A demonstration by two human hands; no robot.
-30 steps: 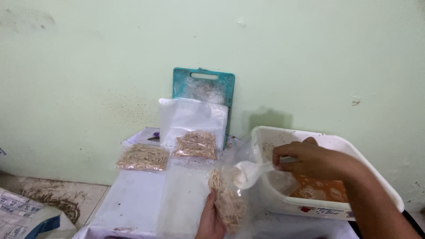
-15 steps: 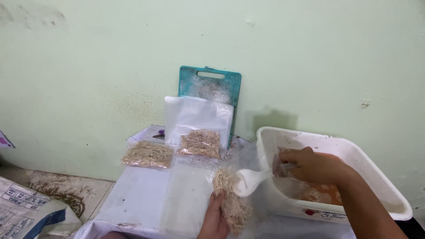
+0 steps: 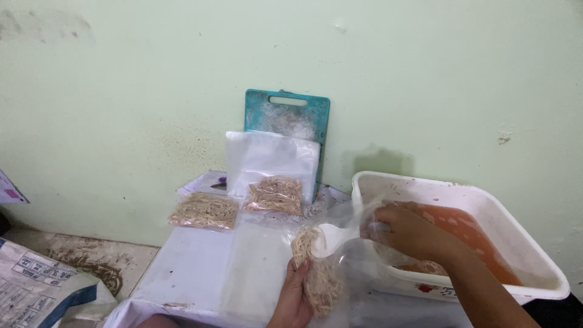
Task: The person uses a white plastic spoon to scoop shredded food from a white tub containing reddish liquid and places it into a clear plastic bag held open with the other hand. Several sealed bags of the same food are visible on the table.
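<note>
**Observer:** Where were the hands in relation to the white tub [image 3: 425, 182]?

**Recorder:** The right hand [image 3: 407, 231] sat over the tub's left rim, its fingers closed round the handle of a white scoop [image 3: 331, 238]. The scoop's bowl reached out to the left of the tub, into the mouth of a clear bag [image 3: 349, 255]. The left hand [image 3: 294, 297] was lower and further left of the tub, clamped round the bag's bottom half.

**Observer:** And the pale strips?

**Recorder:** A clump of them [image 3: 316, 279] had gathered inside the bag, just left of the tub and touching the scoop's bowl. More lay in the tub itself, on an orange-tinted floor [image 3: 480, 237], partly hidden behind the wrist.

**Observer:** So which step did it look like?

**Recorder:** By the look of it, the filling step: a scoopful was being tipped from the tub into the bag. Whether the bowl had already emptied could not be told.

**Observer:** What would that call for?

**Recorder:** As a judgement only, the bag's mouth had to stay open and under the bowl, since the film sagged and strips could drop on the white table [image 3: 188, 273].

**Observer:** Anything else nearby?

**Recorder:** Well left of the tub lay two filled packets [image 3: 204, 210] and [image 3: 275, 194]. Behind them empty clear bags [image 3: 270, 158] leaned on a teal cutting board [image 3: 285, 112]. A printed sack [image 3: 36, 291] sat far to the left, on the floor.
</note>
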